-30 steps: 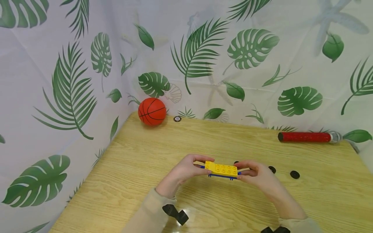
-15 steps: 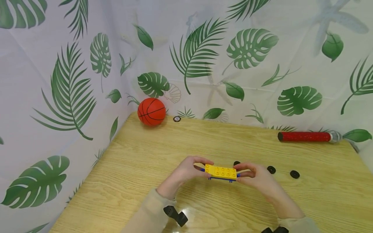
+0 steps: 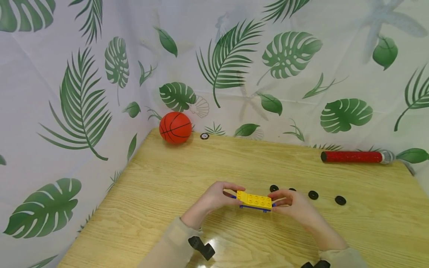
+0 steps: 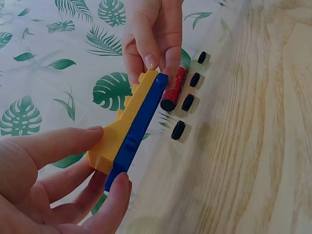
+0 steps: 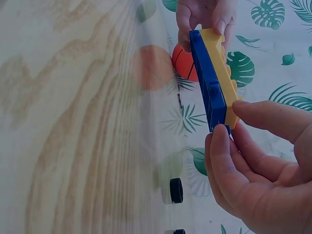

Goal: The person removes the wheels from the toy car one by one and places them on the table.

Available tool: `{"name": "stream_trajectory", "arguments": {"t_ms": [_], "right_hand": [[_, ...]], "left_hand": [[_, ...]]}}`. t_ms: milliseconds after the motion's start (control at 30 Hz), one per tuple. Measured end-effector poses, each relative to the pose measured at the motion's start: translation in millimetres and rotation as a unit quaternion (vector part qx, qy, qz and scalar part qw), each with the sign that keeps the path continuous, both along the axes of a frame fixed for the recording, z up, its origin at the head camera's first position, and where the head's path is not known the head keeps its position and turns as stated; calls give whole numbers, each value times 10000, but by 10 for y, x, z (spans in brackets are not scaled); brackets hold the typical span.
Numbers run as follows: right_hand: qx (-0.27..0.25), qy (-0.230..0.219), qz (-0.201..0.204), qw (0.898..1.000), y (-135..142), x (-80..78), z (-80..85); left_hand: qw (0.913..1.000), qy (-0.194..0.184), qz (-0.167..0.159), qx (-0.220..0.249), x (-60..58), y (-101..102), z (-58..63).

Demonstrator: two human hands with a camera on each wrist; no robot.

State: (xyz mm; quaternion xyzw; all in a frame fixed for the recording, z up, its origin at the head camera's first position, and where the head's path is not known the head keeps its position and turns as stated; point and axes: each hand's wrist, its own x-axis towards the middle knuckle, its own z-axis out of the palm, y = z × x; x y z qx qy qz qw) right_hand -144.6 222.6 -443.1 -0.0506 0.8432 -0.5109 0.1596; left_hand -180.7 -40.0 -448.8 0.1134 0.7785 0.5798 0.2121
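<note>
A toy car body of building bricks, with a yellow studded top (image 3: 256,200) and a blue base (image 4: 139,131), is held level above the wooden table in the head view. My left hand (image 3: 218,195) pinches its left end, where the yellow top slopes. At the opposite end, my right hand (image 3: 295,204) grips the body between thumb and fingers. The right wrist view shows small blue pegs under the base (image 5: 209,80). Several black wheels lie in a row beyond and beside the right hand, among them one wheel (image 3: 313,195) and another at the row's right end (image 3: 340,200).
An orange basketball (image 3: 175,127) sits at the table's back left corner, with a small black-and-white disc (image 3: 205,136) beside it. A red tube with a silvery head (image 3: 355,156) lies along the back right. Leaf-printed cloth (image 3: 234,74) borders the back and left.
Both hands have lowered slightly toward me with the toy car body, still gripping both ends. More of the wheels behind the right hand now shows.
</note>
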Motion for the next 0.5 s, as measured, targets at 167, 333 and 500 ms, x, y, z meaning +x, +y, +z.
{"name": "stream_trajectory", "arguments": {"t_ms": [167, 333, 500], "right_hand": [[-35, -94, 0, 10000, 9, -27, -30], [62, -52, 22, 10000, 10, -38, -49], [103, -126, -26, 9999, -3, -53, -90]], "left_hand": [[9999, 22, -63, -127, -5, 1, 2], [9996, 42, -54, -273, -15, 8, -28], [9987, 71, 4, -504, -22, 9, -60]]}}
